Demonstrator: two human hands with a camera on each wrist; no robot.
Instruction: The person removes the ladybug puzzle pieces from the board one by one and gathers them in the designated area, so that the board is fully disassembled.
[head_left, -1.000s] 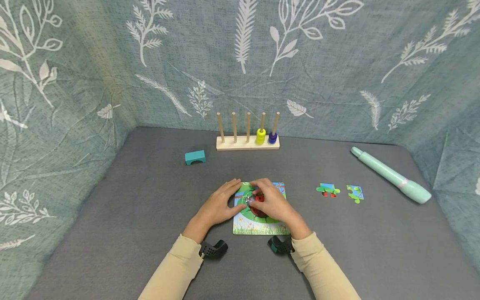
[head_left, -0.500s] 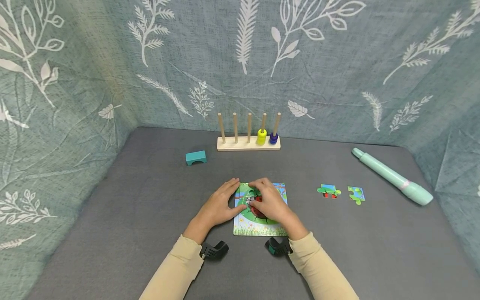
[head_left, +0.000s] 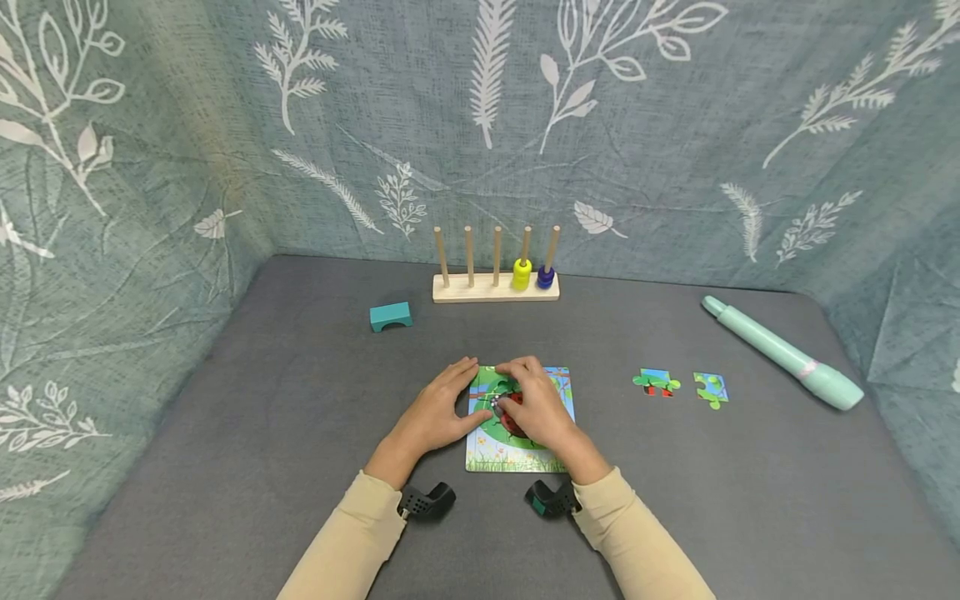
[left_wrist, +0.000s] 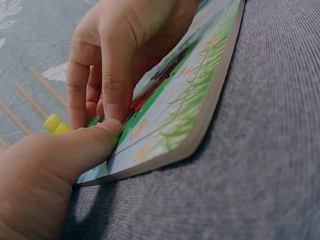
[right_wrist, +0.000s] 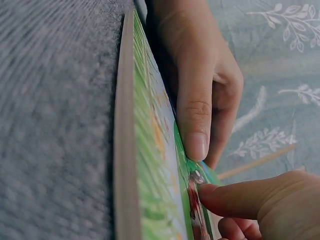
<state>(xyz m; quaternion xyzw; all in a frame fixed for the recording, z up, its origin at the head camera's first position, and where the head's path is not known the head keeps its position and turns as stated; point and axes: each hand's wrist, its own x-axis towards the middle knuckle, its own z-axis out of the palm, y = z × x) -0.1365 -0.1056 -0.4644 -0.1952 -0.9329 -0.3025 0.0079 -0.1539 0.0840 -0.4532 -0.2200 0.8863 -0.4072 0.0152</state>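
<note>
A square ladybug jigsaw puzzle point(head_left: 502, 458) lies flat on the table, its red ladybug on a green ground. My left hand point(head_left: 437, 410) rests along its left edge, fingers fairly straight and the thumb on the surface. Over the upper middle, my right hand point(head_left: 542, 408) bends its thumb and fingers around a small green-and-dark puzzle piece point(head_left: 506, 386), mostly hidden by the fingers. In the left wrist view, the right thumb and left thumb nearly meet on the puzzle. Two loose jigsaw pieces, one with red and green point(head_left: 657, 382) and one blue-green point(head_left: 710, 389), lie to the right.
A wooden peg stand point(head_left: 465, 290) with yellow and dark blue rings stands at the back. A teal arch block point(head_left: 391, 316) sits left of it. A mint-green stick-shaped object point(head_left: 780, 350) lies far right. Patterned cloth point(head_left: 450, 108) hangs behind the table.
The right hand and wrist have shifted slightly left over the puzzle, and the fingers have moved a little at the ladybug's head. The left hand stays in place.
</note>
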